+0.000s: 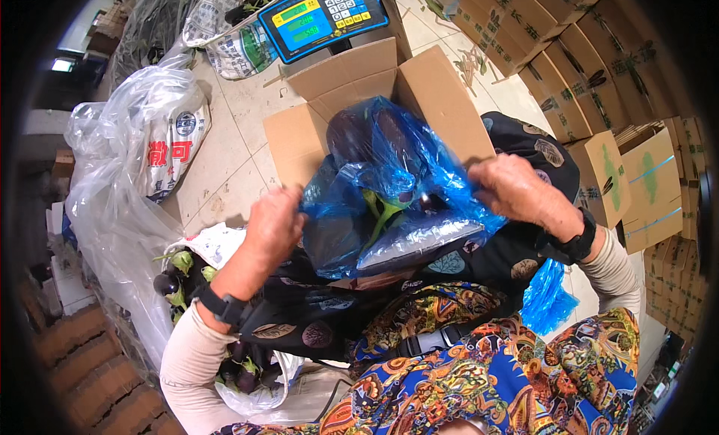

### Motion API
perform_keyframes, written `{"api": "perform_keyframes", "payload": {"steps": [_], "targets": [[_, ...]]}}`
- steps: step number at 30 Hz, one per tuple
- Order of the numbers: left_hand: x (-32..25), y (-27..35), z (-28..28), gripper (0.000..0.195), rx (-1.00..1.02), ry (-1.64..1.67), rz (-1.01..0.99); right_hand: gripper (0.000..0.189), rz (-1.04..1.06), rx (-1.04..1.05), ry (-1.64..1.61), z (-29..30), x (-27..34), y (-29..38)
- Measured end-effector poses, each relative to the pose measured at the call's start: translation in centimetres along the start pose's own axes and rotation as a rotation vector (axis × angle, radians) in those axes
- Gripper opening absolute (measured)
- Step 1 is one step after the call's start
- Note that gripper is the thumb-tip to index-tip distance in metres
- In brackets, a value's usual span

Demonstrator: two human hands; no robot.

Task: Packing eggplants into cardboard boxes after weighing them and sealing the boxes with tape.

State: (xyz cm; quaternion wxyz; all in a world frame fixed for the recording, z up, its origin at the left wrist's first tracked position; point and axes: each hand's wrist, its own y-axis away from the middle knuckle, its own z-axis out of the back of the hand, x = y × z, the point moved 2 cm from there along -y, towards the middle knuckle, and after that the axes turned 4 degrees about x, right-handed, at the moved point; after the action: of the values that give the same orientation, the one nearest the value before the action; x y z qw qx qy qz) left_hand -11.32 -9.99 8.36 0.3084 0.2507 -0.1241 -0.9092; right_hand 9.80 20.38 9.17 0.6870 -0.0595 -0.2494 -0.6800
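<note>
An open cardboard box [449, 106] stands before me, its flaps spread outward. Inside it, a thin blue plastic bag [337, 210] lines the box and partly covers several dark purple eggplants [351, 133]. Green stems show through the film near the front. My left hand [276, 217] is closed on the bag's left edge, and my right hand [508, 189] grips its right edge, so the film is stretched between them. A silvery, film-covered pad [421, 244] lies at the near side of the bag; what it is cannot be told.
A digital scale display [323, 19] stands behind the box. Woven sacks of eggplants [182, 278] and clear plastic sheeting [107, 193] are at the left. Printed cartons [584, 59] are stacked at the right. A blue plastic bag [547, 300] hangs beside my right forearm.
</note>
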Motion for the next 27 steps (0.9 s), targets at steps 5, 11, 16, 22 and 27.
{"api": "perform_keyframes", "payload": {"steps": [5,11,16,22,27], "targets": [[-4.3,2.5,-2.4,0.003,0.154,0.029,-0.416,0.005,0.180,0.103,-0.588,1.0,3.3,-1.2],[-7.6,0.0,5.2,0.025,-0.016,0.771,-0.137,0.041,0.045,0.061,-0.936,1.6,2.3,-0.3],[-6.4,4.2,-0.6,0.074,0.258,0.405,-0.295,0.075,0.119,0.158,-0.492,1.7,3.5,3.2],[-6.8,7.2,-7.0,0.051,0.066,0.062,-0.152,0.055,-0.010,0.081,-0.374,-3.9,3.5,5.0],[-6.1,7.0,-4.2,0.023,0.037,0.083,-0.108,0.018,-0.142,0.127,-0.128,-3.0,3.1,5.3]]}}
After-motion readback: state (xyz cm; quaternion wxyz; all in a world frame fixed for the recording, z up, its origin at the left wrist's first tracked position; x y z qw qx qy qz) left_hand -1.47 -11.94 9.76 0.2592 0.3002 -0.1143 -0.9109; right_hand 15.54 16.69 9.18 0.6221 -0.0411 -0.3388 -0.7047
